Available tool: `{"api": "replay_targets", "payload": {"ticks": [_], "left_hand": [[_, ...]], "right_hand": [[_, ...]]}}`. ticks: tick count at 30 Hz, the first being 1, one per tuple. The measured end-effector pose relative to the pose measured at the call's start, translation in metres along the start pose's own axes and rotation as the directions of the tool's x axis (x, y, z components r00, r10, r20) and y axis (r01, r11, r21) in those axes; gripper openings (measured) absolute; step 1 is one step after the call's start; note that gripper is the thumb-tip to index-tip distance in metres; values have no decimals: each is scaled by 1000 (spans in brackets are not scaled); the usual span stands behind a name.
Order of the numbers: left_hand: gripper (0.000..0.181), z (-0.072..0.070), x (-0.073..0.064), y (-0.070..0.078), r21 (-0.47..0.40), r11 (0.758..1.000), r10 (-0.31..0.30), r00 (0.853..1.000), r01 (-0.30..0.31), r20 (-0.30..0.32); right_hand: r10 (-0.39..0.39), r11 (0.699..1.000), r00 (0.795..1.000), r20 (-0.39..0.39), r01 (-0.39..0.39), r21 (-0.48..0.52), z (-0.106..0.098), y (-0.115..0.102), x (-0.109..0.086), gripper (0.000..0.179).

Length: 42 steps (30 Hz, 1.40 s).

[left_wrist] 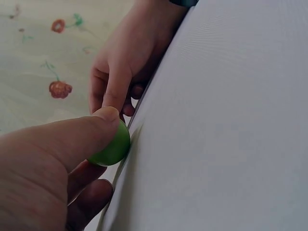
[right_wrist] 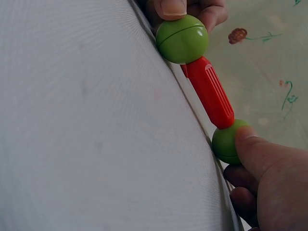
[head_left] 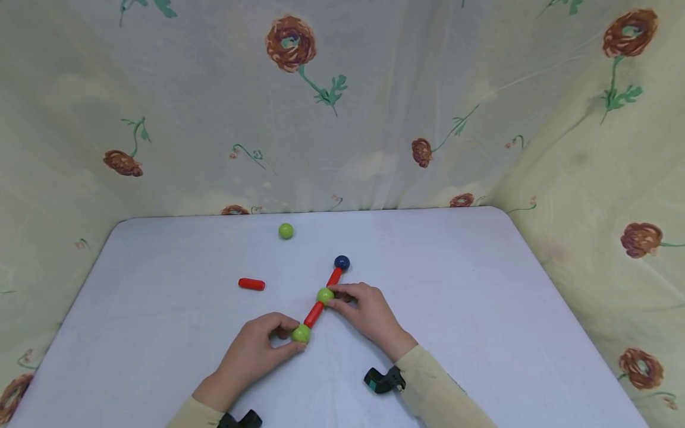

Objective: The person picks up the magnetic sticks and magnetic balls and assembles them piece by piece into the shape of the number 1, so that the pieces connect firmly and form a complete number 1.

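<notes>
A chain of balls and rods lies slanted on the white table. At its near end is a green ball (head_left: pixel 301 333), pinched between thumb and finger of my left hand (head_left: pixel 257 345). A red rod (right_wrist: pixel 211 92) joins it to a second green ball (right_wrist: pixel 226 142), which my right hand (head_left: pixel 369 312) pinches with thumb and finger. Beyond that, another red rod (head_left: pixel 334 276) leads to a dark blue ball (head_left: pixel 342 262) at the far end. In the left wrist view, the thumb covers part of the near green ball (left_wrist: pixel 113 147).
A loose red rod (head_left: pixel 251 284) lies left of the chain. One loose green ball (head_left: pixel 286 230) sits near the far edge of the white table (head_left: pixel 428 255). Behind and beside the table hangs a flowered cloth (head_left: pixel 374 107).
</notes>
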<state>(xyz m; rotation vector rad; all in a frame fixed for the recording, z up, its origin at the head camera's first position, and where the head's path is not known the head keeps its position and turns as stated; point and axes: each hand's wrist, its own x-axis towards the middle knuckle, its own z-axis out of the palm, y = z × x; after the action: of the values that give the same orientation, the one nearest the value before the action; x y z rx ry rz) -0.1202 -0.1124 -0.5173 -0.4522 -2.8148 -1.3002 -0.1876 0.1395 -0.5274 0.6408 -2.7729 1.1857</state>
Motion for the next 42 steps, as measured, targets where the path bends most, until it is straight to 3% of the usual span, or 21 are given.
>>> {"api": "replay_targets", "payload": {"ticks": [42], "left_hand": [[33, 8, 1, 0, 40, 999, 10, 999, -8, -50]], "right_hand": [[30, 999, 999, -19, -30, -10, 2, -3, 2, 30]]}}
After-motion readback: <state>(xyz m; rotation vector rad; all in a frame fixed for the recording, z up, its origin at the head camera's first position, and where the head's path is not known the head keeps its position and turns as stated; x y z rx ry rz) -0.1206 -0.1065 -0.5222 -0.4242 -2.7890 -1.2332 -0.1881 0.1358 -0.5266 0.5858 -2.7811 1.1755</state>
